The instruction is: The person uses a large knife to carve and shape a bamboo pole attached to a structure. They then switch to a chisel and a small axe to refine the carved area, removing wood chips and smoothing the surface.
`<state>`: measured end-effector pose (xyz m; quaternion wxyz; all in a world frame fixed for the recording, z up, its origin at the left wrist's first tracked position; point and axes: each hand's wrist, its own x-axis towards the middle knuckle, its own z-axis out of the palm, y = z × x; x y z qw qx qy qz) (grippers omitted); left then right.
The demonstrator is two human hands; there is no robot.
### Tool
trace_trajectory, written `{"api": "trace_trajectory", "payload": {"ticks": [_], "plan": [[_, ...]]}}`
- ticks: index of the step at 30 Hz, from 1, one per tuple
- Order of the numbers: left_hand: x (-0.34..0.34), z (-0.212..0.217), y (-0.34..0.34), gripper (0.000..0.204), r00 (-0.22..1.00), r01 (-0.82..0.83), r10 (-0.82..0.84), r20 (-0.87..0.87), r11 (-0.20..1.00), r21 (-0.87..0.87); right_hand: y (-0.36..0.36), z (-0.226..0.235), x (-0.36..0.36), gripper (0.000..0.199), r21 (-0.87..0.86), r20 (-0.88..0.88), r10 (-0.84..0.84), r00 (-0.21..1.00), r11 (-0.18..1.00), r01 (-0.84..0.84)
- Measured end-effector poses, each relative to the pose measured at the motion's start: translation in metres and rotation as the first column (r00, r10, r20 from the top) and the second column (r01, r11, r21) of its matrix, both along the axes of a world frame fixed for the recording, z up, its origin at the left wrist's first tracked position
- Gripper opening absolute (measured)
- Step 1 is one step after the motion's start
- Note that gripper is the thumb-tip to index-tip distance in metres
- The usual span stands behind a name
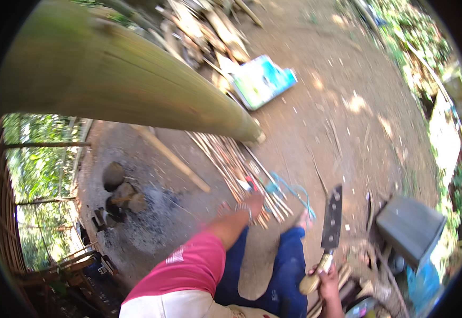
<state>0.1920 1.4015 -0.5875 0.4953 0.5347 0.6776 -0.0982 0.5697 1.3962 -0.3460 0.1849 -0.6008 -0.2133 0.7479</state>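
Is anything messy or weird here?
A bit: grey ash is scattered on the ground beside the stones, so it looks spilled. The sticks by the left hand look untidy too, because their ends are uneven.

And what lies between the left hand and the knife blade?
In the head view, thin stick ends, teal rope and a foot lie between them.

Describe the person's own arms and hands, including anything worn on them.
The left arm wears a short, deep pink sleeve with a small white marking, joined to a cream section toward the shoulder. A thin, pale band circles the wrist. The left hand is blurred. The right hand has no glove; no right sleeve shows.
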Motion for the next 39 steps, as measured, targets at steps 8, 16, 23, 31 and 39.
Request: {"api": "trace_trajectory", "payload": {"ticks": [8,16,23,31,39], "plan": [[-0.092,0.235,-0.195,0.063,0.94,-0.289,0.311,-0.142,0.945,0.156,0.064,0.073,-0.105,0.034,0.317,-0.086,0.108,0.99,0.945,-0.075],[-0.267,0.516,-0.086,0.048,0.693,-0.333,0.718,0.068,0.236,0.913,0.123,0.3,-0.244,0.038,0.748,-0.475,0.162,0.865,0.592,0.301],[-0.337,0.727,-0.002,0.053,0.963,-0.241,0.074,0.259,-0.196,0.951,0.057,0.383,-0.375,0.037,0.623,-0.703,0.052,0.709,0.525,0.579],[-0.311,0.898,0.091,0.077,0.923,-0.273,-0.354,0.151,-0.326,0.905,-0.011,0.47,-0.475,0.041,0.633,-0.695,-0.032,0.718,0.446,0.633],[-0.27,0.94,0.174,0.102,0.927,-0.319,-0.367,0.078,-0.663,0.677,-0.047,0.485,-0.458,0.04,0.726,-0.537,0.017,0.844,0.52,0.451]]}}
